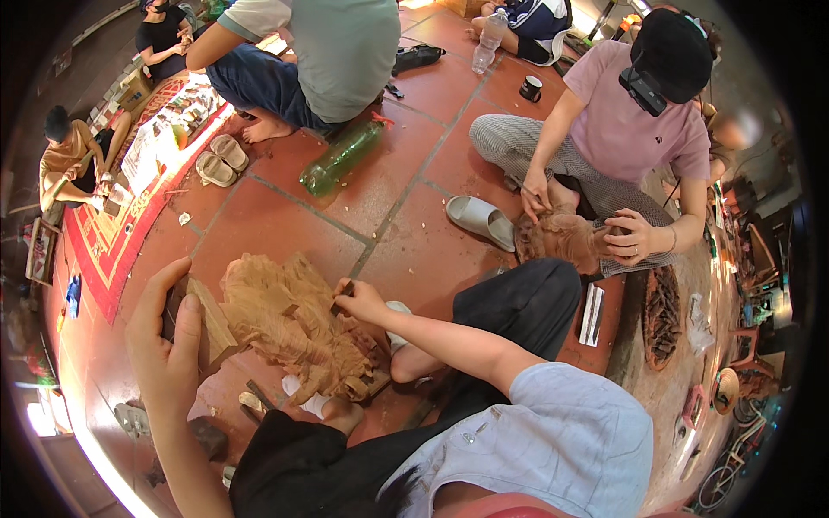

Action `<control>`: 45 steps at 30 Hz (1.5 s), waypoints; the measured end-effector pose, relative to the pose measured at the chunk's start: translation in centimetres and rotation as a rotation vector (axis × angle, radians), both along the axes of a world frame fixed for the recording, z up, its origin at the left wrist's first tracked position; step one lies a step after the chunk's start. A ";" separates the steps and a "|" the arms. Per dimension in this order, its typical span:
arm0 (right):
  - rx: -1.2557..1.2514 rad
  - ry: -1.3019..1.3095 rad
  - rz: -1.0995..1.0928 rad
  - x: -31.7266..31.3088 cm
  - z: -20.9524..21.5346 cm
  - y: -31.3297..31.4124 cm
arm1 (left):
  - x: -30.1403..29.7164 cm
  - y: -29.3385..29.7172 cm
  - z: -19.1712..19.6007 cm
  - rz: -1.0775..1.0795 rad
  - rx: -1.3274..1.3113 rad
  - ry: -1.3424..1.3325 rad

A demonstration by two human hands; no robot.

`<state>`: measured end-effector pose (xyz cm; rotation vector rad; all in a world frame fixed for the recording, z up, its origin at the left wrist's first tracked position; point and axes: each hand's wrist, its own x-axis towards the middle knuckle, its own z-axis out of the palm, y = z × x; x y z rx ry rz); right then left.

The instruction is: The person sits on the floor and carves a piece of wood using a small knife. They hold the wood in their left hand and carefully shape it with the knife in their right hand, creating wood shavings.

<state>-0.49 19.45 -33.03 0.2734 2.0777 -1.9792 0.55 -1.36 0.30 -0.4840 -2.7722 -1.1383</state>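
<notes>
My left hand (164, 345) is wrapped over the outer edge of the wood carving (289, 328), thumb up and fingers curled round the flat slab end, steadying it so it cannot slide. My right hand (358, 300) is pinched shut on a small dark carving tool (339, 298), its tip set against the top face of the carving, where the raised folds are. The carving lies tilted on the tiled floor (285, 220), propped against my legs, which keeps the worked face turned up toward me.

Just below the carving, near my foot, a few small tools (255, 399) lie within easy reach. Beyond the carving, well apart from it, a green plastic bottle (341, 157) lies on its side, and a grey sandal (480, 220) rests further to the right. Right of the carving another person (630, 129) in a pink shirt sits cross-legged, both hands on a second carving (561, 240) held in the lap. Further beyond the carving a third person in a grey shirt sits beside a red mat (112, 233) strewn with small things.
</notes>
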 end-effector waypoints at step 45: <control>0.156 0.238 -0.161 0.4 -1.6 0.2 | -0.4 -0.4 -0.6 -0.045 -0.016 0.040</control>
